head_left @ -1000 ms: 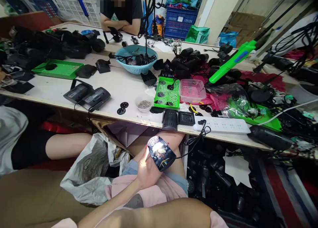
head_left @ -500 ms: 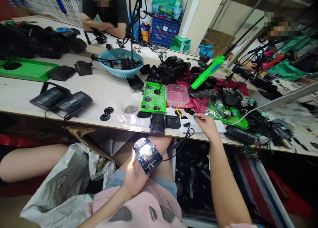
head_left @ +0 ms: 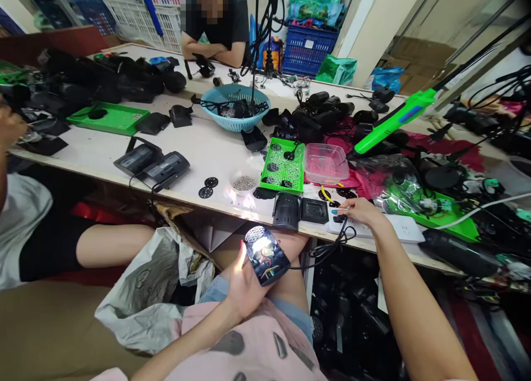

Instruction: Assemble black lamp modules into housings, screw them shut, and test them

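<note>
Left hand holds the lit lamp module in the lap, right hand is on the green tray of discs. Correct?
Not quite. The head view shows the right hand on the white power strip at the table edge, fingertips by the black plug, not on the green tray. The left hand does hold the lit lamp module in the lap.

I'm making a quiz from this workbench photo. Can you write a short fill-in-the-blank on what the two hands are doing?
1. The left hand holds a lit black lamp unit over the ____.
2. The right hand reaches to the white ____ at the table edge.
3. The small white bowl sits just left of the ____ perforated tray.

Missing words: lap; power strip; green
</note>
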Demonstrator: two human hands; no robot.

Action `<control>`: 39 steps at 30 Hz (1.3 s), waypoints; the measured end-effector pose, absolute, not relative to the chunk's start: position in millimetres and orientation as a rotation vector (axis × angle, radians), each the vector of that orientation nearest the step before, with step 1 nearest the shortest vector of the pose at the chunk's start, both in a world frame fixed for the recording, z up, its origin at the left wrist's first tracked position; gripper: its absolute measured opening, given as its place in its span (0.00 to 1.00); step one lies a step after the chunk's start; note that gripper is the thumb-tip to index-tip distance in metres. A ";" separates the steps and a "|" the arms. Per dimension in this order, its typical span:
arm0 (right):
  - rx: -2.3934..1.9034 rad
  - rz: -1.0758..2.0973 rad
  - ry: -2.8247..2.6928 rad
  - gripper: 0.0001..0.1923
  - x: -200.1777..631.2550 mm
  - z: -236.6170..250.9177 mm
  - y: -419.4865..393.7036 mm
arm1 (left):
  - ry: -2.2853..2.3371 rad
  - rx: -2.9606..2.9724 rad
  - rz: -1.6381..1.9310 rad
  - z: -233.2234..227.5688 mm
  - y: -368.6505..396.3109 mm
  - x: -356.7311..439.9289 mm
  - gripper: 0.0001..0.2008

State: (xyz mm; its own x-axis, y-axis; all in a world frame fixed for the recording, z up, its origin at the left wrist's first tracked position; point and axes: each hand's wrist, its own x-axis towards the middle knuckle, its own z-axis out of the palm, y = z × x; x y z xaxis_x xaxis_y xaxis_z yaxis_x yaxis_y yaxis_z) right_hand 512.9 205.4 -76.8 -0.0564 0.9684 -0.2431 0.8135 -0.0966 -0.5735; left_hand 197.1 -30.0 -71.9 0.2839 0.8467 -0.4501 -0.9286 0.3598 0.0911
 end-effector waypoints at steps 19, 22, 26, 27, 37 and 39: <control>-1.399 0.603 -2.167 0.13 500.0 -73.3 132.5 | 0.206 -0.045 1.215 -90.5 -17.9 194.2 0.29; -1.403 0.572 -2.160 0.10 504.9 -69.8 137.3 | 0.313 -0.082 1.226 -80.3 -13.8 194.3 0.27; -1.417 0.557 -2.126 0.10 505.9 -49.9 128.3 | 0.497 -0.162 1.234 -65.5 -5.5 187.0 0.27; -1.416 0.574 -2.137 0.10 502.9 -44.6 120.3 | 0.538 -0.164 1.224 -60.5 -2.7 181.5 0.28; -1.197 1.349 -2.630 0.22 421.5 -68.2 8.2 | 0.895 -0.048 1.032 -12.6 10.7 57.7 0.28; -1.102 1.320 -2.608 0.21 385.7 -55.0 14.5 | 0.920 -0.075 1.048 -16.7 9.1 41.9 0.23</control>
State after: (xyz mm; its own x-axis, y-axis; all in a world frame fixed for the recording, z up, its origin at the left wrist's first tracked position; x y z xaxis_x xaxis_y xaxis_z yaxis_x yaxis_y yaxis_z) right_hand 385.7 14.5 -55.0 -0.7510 0.5965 -0.2833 0.5815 0.3940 -0.7118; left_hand 41.9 9.1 -16.7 0.1758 0.7098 -0.6821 -0.7687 0.5318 0.3554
